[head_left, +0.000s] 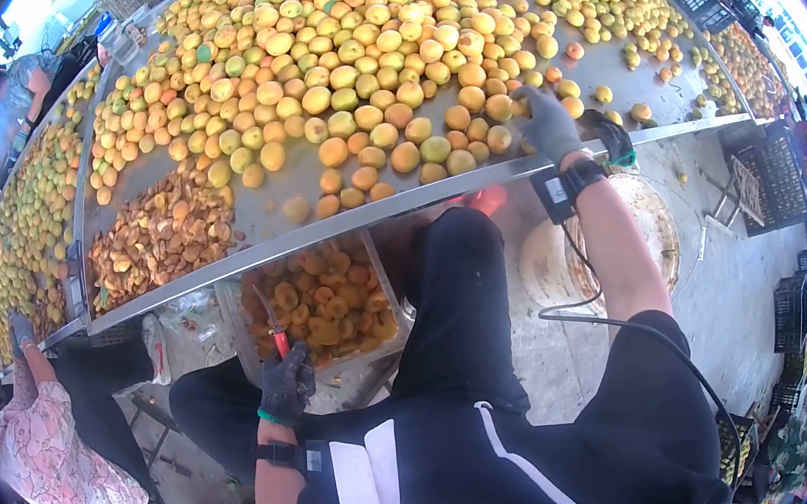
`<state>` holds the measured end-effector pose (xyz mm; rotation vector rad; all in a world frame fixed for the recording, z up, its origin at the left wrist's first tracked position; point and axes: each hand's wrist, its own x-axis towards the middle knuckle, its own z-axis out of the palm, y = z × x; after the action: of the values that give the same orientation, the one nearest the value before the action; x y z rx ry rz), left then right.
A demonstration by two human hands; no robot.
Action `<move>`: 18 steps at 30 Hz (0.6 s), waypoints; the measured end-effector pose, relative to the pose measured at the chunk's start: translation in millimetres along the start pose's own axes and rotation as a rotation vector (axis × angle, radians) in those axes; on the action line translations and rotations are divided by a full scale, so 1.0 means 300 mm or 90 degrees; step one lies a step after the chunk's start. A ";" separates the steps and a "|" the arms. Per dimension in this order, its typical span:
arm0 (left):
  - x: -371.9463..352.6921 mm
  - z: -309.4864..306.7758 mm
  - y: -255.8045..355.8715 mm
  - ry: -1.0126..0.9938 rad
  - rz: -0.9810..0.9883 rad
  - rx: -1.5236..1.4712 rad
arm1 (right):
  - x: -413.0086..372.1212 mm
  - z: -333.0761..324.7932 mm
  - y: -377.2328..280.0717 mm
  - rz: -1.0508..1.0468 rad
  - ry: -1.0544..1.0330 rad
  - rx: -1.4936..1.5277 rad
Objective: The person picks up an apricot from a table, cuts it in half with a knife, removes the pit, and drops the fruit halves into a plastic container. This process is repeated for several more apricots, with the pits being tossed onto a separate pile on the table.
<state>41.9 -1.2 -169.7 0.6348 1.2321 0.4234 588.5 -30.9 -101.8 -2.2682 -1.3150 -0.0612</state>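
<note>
My left hand (287,385), in a dark glove with a green cuff, is closed round the red handle of a small knife (281,340). Its thin blade points up over a plastic crate (391,336) of halved apricots (323,293) below the table edge. My right hand (546,125), in a grey glove, reaches over the metal table's rim with its fingers stretched toward whole apricots (499,109). Beside it, a dark glove-like item (607,136) with green trim lies at the rim.
Apricots cover much of the metal table (602,70); a heap of brownish pieces (164,233) lies at its near left. A round, pale, stained tub (653,227) stands right of my knee. Black crates (773,182) stand farther right. A person in a pink patterned top (62,452) sits at left.
</note>
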 end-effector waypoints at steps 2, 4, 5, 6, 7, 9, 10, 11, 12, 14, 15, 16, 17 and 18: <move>0.002 -0.003 -0.004 -0.012 0.021 0.026 | 0.006 -0.016 0.004 0.019 -0.034 -0.074; 0.007 0.001 -0.007 -0.007 0.024 0.023 | 0.020 -0.005 0.030 0.045 -0.139 -0.220; 0.011 0.011 0.001 -0.006 0.032 0.019 | 0.021 0.001 0.049 0.044 -0.138 -0.220; 0.009 0.020 0.010 -0.005 0.033 0.015 | 0.027 0.005 0.067 0.049 -0.208 -0.138; -0.004 0.023 0.016 -0.009 0.018 0.029 | 0.032 0.018 0.081 0.053 -0.279 -0.054; -0.008 0.016 0.013 -0.006 0.002 0.038 | 0.030 -0.014 -0.005 0.014 -0.286 -0.110; 0.005 0.006 0.002 -0.012 0.010 0.054 | 0.040 -0.019 -0.054 0.000 -0.267 -0.245; 0.012 0.000 -0.006 -0.019 0.018 0.071 | 0.046 -0.019 -0.101 -0.014 -0.245 -0.379; 0.012 0.002 -0.007 -0.014 0.017 0.067 | 0.047 -0.014 -0.143 -0.049 -0.186 -0.316; 0.013 0.012 -0.006 -0.028 0.035 0.066 | 0.045 0.042 -0.216 -0.135 -0.187 -0.127; 0.012 0.013 -0.006 -0.022 0.034 0.064 | 0.046 0.080 -0.253 -0.211 -0.183 0.062; 0.013 0.014 -0.003 -0.022 0.033 0.080 | 0.050 0.130 -0.295 -0.266 -0.170 0.100; 0.013 0.017 -0.001 -0.022 0.032 0.095 | 0.056 0.177 -0.338 -0.322 -0.157 0.137; 0.010 0.022 0.002 -0.017 0.034 0.092 | 0.063 0.198 -0.393 -0.326 -0.160 0.141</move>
<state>49.2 -0.2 -170.2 0.7952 1.2301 0.3711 489.2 58.0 -99.9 -1.7505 -1.9056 0.1875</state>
